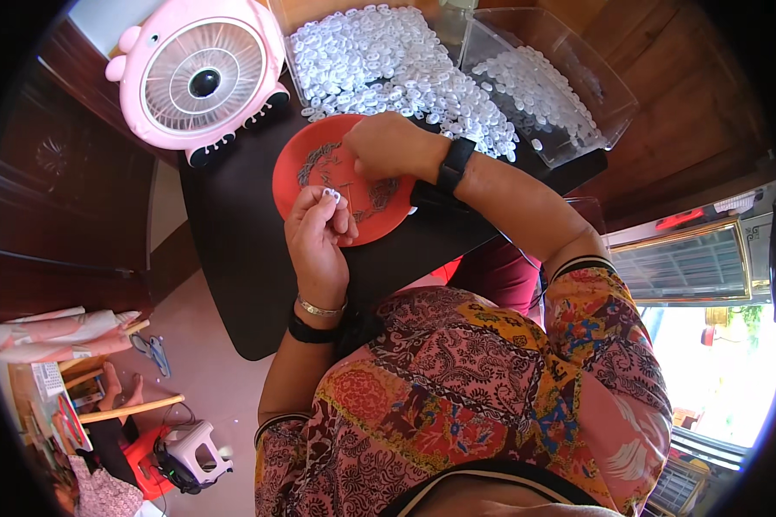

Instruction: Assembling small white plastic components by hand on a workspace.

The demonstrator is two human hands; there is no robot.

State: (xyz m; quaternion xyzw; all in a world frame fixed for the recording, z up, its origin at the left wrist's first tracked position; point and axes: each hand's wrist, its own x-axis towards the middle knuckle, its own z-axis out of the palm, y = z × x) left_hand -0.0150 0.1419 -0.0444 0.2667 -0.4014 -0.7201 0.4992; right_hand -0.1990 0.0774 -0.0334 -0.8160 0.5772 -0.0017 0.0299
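Left hand (319, 237), centre of frame: thumb and fingers pinch a small white plastic piece (331, 196), raised above the lower part of the red plate (286, 185), probably to keep it in clear sight. Right hand (388, 146), just above centre: fingers curled together and pointing down over the plate's upper part; cannot tell whether anything is gripped. Small grey metal pieces (312, 164) lie on the plate, its rim presumably keeping them from scattering over the black table (237, 276). Loose white pieces (362, 43) are heaped at upper centre, more in the clear bin (612, 125) at upper right, likely for easy reach. Pink fan (205, 84), upper left, faces the work area, presumably for cooling.
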